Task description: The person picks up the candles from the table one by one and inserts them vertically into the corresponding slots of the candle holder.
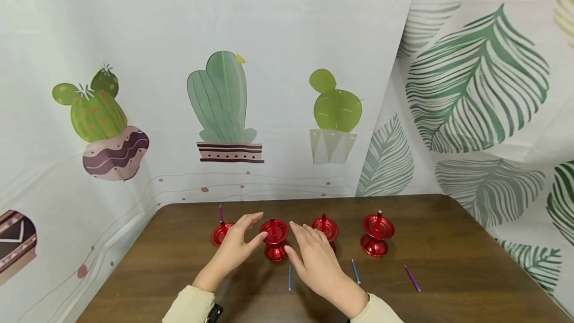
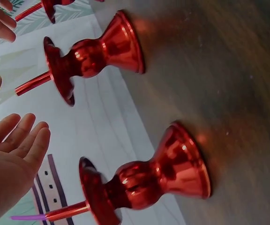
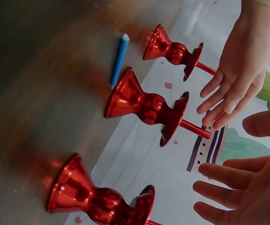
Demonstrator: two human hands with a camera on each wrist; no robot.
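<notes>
My left hand [image 1: 235, 248] and right hand [image 1: 317, 263] hover on either side of a shiny red metal candle holder [image 1: 275, 251], fingers extended and nothing held. That holder stands upright, its thin central tube bare. On its left, a purple candle [image 1: 220, 213] stands in the tube of another red holder [image 1: 217, 236], partly hidden behind my left hand. Behind my right hand is a third red holder [image 1: 331, 228], its tube without a candle. The left wrist view shows the left hand [image 2: 13, 161] apart from the holders; in the right wrist view the right hand [image 3: 250, 183] is likewise apart from them.
A further red candle holder [image 1: 374, 246] stands at the right of the row. Two blue candles, one near the middle [image 1: 289, 278] and one to its right [image 1: 356, 271], lie on the brown table [image 1: 453, 243]. A purple candle [image 1: 412, 278] lies farther right. A printed curtain [image 1: 287, 24] hangs behind.
</notes>
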